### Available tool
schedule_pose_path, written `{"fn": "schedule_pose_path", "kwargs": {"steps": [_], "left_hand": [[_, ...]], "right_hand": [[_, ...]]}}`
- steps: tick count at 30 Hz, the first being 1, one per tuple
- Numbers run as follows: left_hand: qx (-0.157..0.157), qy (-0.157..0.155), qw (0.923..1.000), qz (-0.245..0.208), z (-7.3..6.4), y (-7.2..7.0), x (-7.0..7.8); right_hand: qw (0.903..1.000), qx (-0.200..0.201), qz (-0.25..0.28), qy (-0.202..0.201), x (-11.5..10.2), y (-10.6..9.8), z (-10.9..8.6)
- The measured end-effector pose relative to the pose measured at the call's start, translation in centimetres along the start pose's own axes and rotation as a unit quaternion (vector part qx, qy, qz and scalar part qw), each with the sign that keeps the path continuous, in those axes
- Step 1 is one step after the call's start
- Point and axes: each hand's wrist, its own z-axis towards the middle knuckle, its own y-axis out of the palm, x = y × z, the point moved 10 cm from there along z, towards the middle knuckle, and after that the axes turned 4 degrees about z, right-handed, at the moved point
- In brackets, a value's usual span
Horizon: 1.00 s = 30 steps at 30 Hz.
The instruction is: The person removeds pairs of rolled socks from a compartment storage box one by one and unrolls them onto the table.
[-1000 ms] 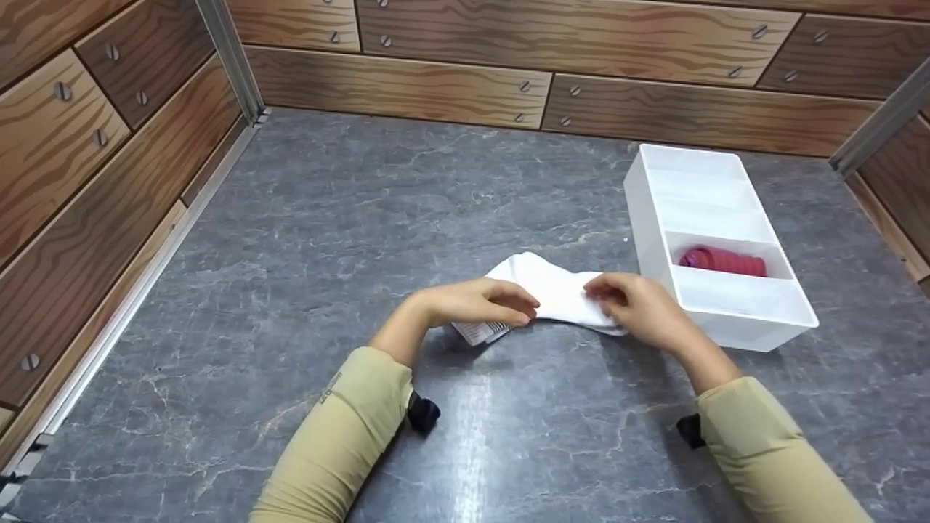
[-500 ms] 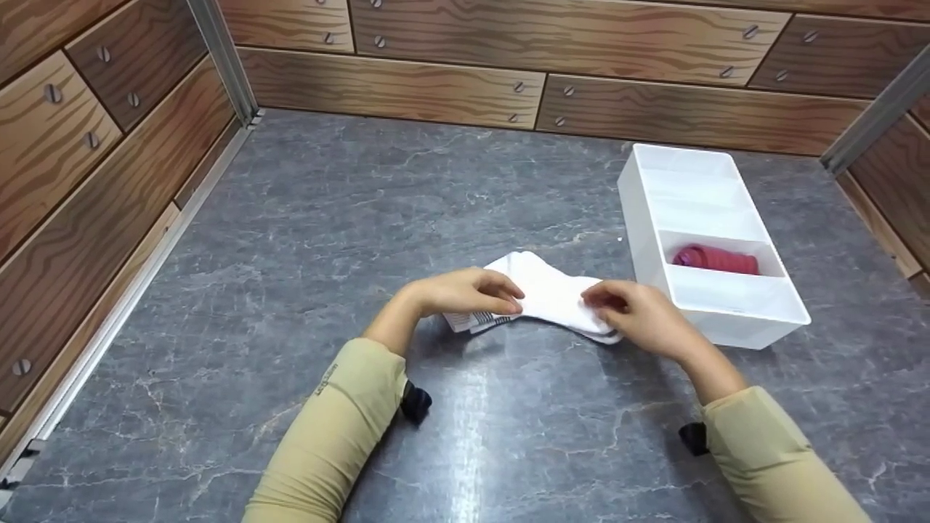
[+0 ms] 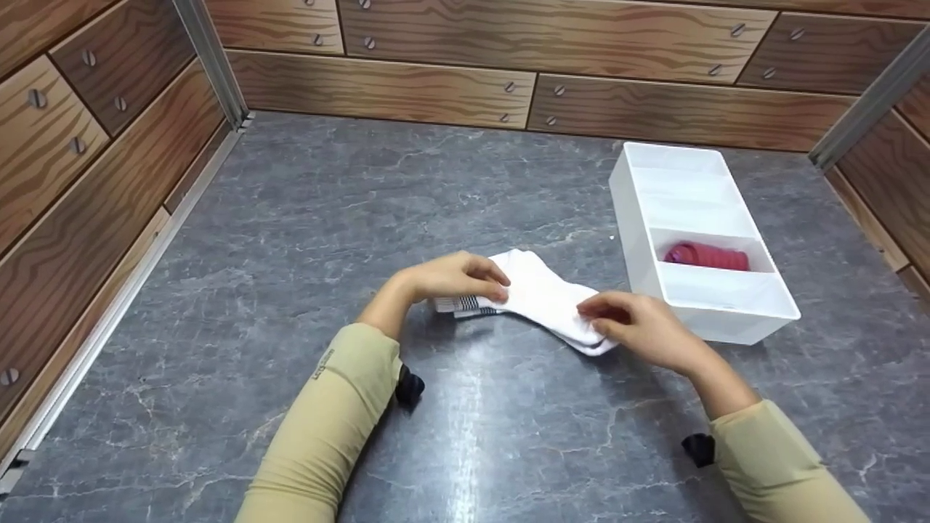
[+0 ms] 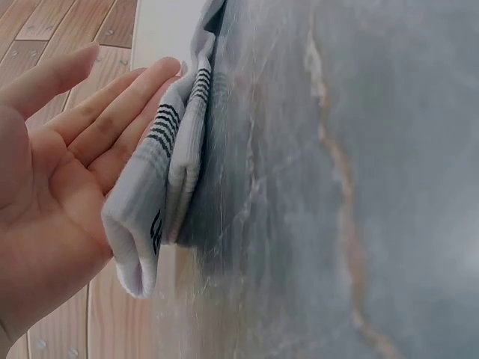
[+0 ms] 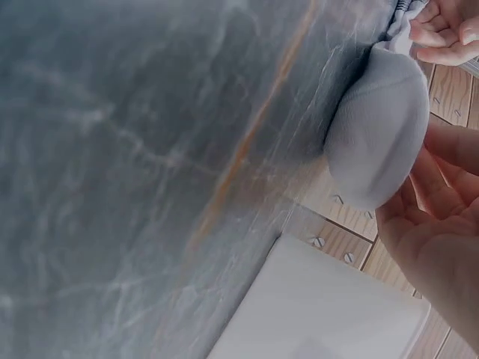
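Note:
A pair of white socks [image 3: 541,294], one on top of the other, lies flat on the dark marbled table. Their ribbed cuffs [image 4: 165,142] carry black stripes and a bit of dark lettering. My left hand [image 3: 454,280] rests over the cuff end, its fingers fairly straight and touching the fabric. At the toe end [image 5: 378,134], my right hand [image 3: 643,327] touches the upper sock with loosely bent fingers. No clear pinch shows in either wrist view. The lower sock peeks out along the near edge.
A white divided box [image 3: 632,211] stands to the right, close to my right hand. One of its compartments holds a rolled dark-red cloth item [image 3: 708,256]. Wood-patterned walls [image 3: 392,80] bound the table at the back and sides.
The socks have turned on the table: their toe end has come towards me and the cuff end has moved away and left. Both hands have moved along with them.

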Motion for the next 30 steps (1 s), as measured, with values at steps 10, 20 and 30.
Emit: {"fn": "schedule_pose_path", "kwargs": {"steps": [10, 20, 30], "left_hand": [[0.012, -0.002, 0.9994, -0.031, 0.8, -0.9, -0.4], [0.039, -0.013, 0.9991, -0.008, 1.6, -1.7, -0.4], [0.064, -0.016, 0.9975, 0.026, 2.7, -2.0, 0.3]], "right_hand": [[0.9901, -0.030, 0.135, 0.020, 0.9, 0.8, -1.2], [0.9759, -0.047, 0.210, 0.035, 0.5, 1.9, -2.5], [0.9683, -0.064, 0.238, 0.041, -0.4, 2.8, -3.4]]}}
